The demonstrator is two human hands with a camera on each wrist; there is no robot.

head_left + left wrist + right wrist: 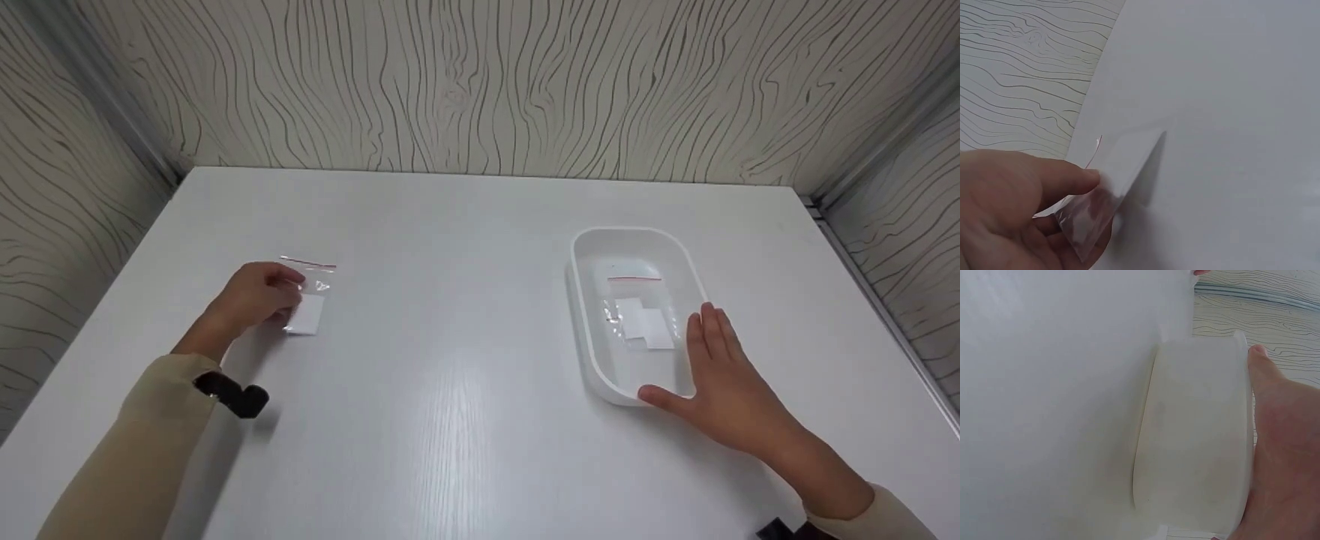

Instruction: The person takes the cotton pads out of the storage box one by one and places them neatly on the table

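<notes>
My left hand (261,296) pinches a small clear zip bag (319,286) at its side edge, at the left of the table. The bag has a red line along its top and a white card (307,315) inside. In the left wrist view the thumb (1075,179) lies over the bag, which tilts up from the tabletop. At the right, my right hand (731,397) rests with straight fingers along the near right corner of a white plastic tub (589,330), thumb on the near rim. Inside the tub lies another red-lined zip bag (634,289) with white pieces (646,326) in it.
The white table (450,300) has a soft glare near its front middle. A wood-grain panel (465,90) rises behind the far edge, with similar panels at both sides. Dark straps (232,394) sit around the sleeved wrists.
</notes>
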